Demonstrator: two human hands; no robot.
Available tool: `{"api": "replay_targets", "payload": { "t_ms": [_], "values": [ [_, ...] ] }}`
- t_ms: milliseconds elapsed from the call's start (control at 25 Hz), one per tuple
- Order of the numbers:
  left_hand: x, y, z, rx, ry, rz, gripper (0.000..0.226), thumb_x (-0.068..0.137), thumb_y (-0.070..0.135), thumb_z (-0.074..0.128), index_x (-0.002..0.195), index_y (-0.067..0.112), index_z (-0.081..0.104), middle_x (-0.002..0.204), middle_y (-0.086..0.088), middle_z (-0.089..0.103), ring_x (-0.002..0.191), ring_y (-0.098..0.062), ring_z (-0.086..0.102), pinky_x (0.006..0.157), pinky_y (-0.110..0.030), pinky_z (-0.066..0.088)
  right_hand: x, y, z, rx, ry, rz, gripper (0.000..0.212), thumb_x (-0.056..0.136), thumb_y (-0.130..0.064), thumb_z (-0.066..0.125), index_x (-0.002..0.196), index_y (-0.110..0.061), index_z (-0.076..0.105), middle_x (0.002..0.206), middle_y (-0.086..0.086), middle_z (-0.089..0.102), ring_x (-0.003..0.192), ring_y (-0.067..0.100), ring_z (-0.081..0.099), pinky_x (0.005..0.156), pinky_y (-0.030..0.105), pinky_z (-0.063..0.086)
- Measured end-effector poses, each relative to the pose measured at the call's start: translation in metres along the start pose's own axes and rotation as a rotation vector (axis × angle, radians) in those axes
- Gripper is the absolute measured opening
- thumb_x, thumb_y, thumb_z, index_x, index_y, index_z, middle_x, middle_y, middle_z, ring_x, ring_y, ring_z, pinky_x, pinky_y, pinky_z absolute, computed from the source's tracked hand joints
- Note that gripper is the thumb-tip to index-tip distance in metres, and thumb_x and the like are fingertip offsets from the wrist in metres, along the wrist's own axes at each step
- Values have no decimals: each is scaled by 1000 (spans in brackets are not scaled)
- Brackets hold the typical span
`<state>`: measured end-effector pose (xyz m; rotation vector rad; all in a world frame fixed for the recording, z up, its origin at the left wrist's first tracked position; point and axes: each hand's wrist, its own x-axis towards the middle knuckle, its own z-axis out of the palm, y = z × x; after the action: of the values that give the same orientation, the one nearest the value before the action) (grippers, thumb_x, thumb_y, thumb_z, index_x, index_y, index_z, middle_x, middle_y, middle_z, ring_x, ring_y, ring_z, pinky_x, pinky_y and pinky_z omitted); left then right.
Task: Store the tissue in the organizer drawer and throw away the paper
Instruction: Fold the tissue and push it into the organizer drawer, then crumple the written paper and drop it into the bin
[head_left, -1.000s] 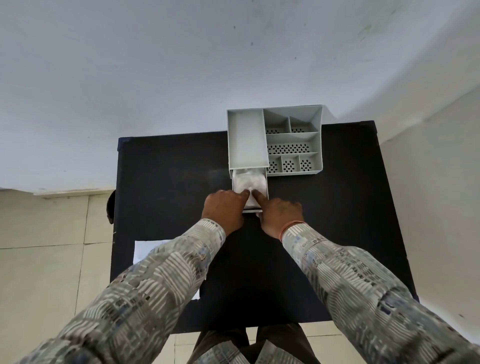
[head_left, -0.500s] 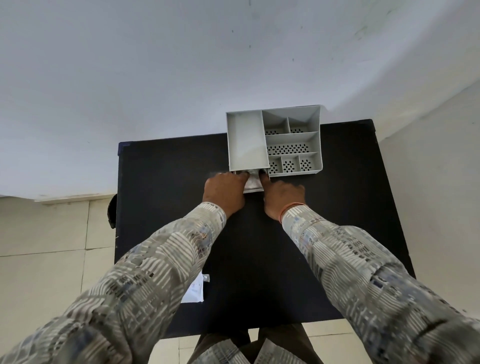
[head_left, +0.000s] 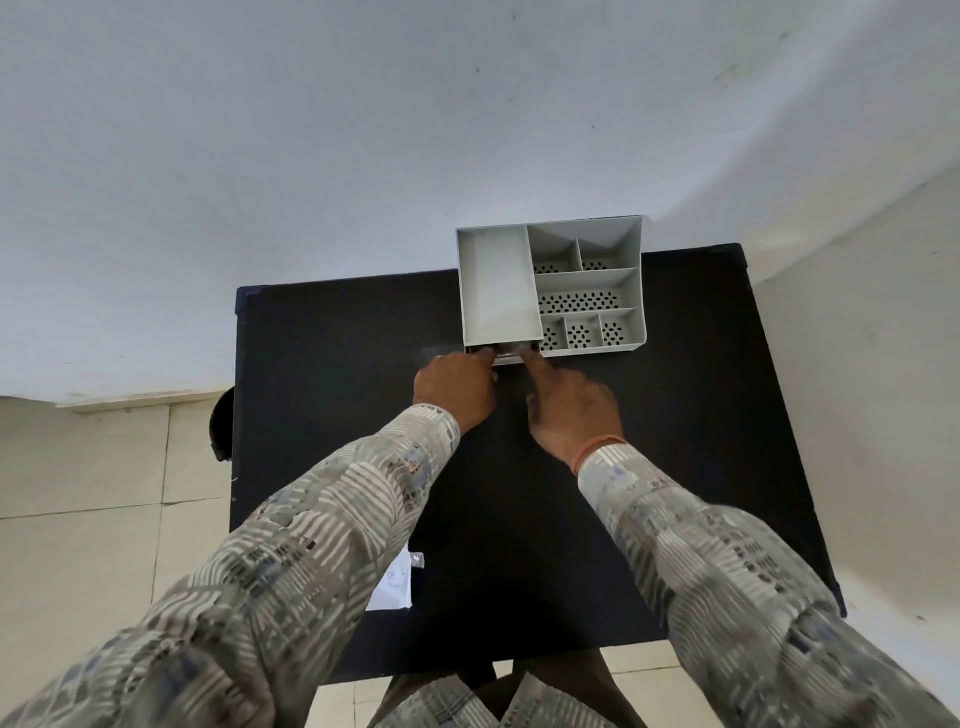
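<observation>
At the far left, pale floor tiles (head_left: 93, 519) are seen beside a dark counter (head_left: 337, 405) set against a white wall (head_left: 363, 130). A white paper (head_left: 392, 584) is seen lying on the counter near its front left part, largely hidden under the patterned left sleeve (head_left: 291, 561).

The left hand (head_left: 456, 387) is stretched forward with its back turned up, and its fingers (head_left: 483, 353) are curled and laid against the left part of the drawer front (head_left: 508, 358). Whether anything is pinched by them cannot be told. Just to the right, the right hand (head_left: 571, 405) is held palm down, an orange band (head_left: 597, 449) is worn at its wrist, and its forefinger is extended so that the right part of the same drawer front is touched; the other fingers are bent loosely and nothing is held by them.

A grey organizer (head_left: 553, 291) is set at the back of the counter, against the wall. Its long left compartment is seen bare, and the smaller compartments on its right, with perforated floors, are seen without contents. The drawer is placed beneath the long compartment and only a thin light strip of it is left showing at the front edge. The tissue is not seen; the inside of the drawer is hidden by the organizer above it.
</observation>
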<state>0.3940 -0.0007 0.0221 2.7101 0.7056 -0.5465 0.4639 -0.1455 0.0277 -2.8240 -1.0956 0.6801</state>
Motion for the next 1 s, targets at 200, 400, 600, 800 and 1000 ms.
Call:
{"api": "replay_targets", "payload": {
  "t_ms": [200, 400, 600, 800, 1000],
  "values": [
    [-25, -10, 5, -178, 120, 9, 56, 98, 38, 52, 154, 32, 50, 115, -13, 79, 104, -41, 75, 89, -48, 60, 9, -16, 11, 53, -34, -4, 44, 93, -20, 56, 137, -22, 55, 132, 6, 70, 118, 34, 69, 97, 49, 54],
    [-75, -54, 17, -395, 119, -140, 54, 98, 39, 60, 151, 27, 56, 115, -9, 81, 111, -35, 75, 101, -44, 55, 22, -17, 3, 63, -188, 35, 59, 96, -23, 55, 154, -20, 42, 154, 9, 55, 138, 35, 55, 110, 54, 46],
    [-131, -101, 36, -504, 136, -359, 50, 95, 29, 73, 143, 20, 63, 101, -5, 81, 102, -31, 76, 100, -42, 54, -15, -46, 29, 404, -342, 100, 43, 97, -39, 64, 136, -18, 66, 135, 6, 71, 125, 28, 65, 109, 37, 50],
    [-177, -147, 88, -567, -56, -708, 80, 85, 38, 81, 154, 19, 45, 146, -18, 61, 129, -42, 63, 107, -52, 50, -49, -105, 88, 614, -735, 217, 48, 93, -50, 70, 112, -6, 73, 116, 10, 77, 114, 31, 72, 90, 37, 52],
    [-204, -147, 126, -668, -222, -643, 99, 87, 45, 82, 167, 24, 27, 163, -15, 39, 141, -38, 54, 116, -49, 46, -74, -141, 129, 703, -695, 255, 23, 91, -33, 76, 99, -12, 78, 100, 4, 79, 90, 25, 75, 83, 42, 63]
  ]
}}
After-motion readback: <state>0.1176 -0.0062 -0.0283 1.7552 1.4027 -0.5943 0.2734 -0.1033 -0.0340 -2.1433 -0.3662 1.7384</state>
